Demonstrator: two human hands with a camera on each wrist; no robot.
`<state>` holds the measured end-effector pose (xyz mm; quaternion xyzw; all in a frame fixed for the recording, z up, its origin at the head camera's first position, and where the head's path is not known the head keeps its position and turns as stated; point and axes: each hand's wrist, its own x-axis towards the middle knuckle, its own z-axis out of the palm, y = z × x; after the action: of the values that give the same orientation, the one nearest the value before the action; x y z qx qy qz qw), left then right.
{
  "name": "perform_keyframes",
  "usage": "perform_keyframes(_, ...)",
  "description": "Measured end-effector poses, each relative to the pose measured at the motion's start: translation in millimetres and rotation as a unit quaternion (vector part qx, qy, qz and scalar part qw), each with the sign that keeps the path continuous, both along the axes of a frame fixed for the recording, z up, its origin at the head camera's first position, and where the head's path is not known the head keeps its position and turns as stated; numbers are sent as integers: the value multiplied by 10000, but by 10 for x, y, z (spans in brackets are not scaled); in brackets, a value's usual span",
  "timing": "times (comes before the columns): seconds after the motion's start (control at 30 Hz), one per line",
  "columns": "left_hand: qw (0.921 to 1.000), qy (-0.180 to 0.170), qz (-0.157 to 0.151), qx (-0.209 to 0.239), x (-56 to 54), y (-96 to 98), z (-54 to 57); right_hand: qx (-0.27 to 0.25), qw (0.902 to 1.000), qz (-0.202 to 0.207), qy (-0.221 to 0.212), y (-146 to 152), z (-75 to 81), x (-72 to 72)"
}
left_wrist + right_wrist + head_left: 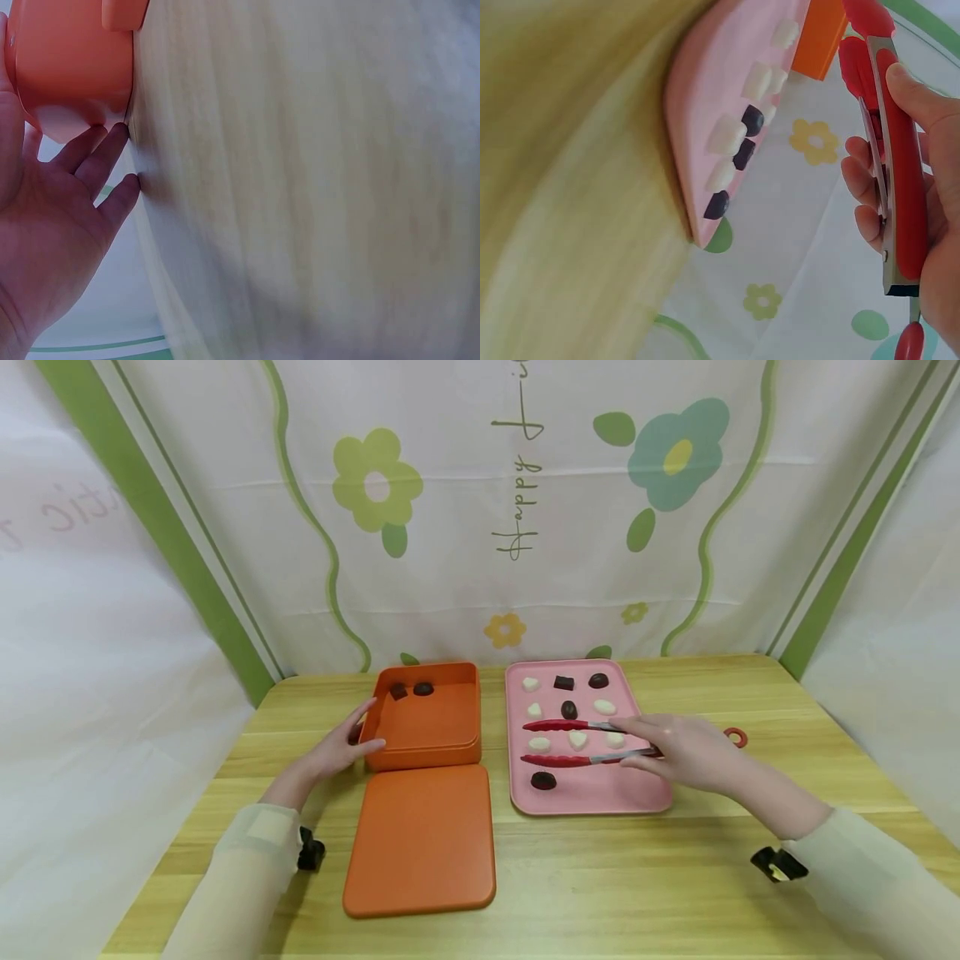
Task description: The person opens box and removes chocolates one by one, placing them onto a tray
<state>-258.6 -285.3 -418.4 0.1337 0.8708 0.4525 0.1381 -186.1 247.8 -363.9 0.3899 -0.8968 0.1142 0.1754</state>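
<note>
My right hand (693,752) grips a pair of red-and-metal tongs (906,172), whose red tips stand apart with nothing between them. In the head view they hover over a pink tray (600,795) of white and dark chocolates, such as the round dark one (543,781) at the front. To the left stands an orange box (427,757) holding two dark chocolates, a square one (398,692) and a rounded one (423,689). My left hand (330,753) rests against the box's left side, fingers fairly straight in the left wrist view.
A flat orange lid (420,843) lies on the wooden table (600,885) in front of the box. Behind the table hangs a flowered white cloth (450,568). A red ring (736,737) shows past the right hand, at the tongs' end.
</note>
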Motion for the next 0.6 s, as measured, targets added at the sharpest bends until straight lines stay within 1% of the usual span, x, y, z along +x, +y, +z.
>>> perform_keyframes(0.2,10000,27,-1,31,19,6,16,-29,9998,134,111,-115,78,-164)
perform_keyframes(0.4,10000,67,7,-30,24,8,15,211,9998,14,44,-246,189,-291)
perform_keyframes(0.6,9999,89,12,-91,10,-2,3,205,9997,64,111,-370,251,-414)
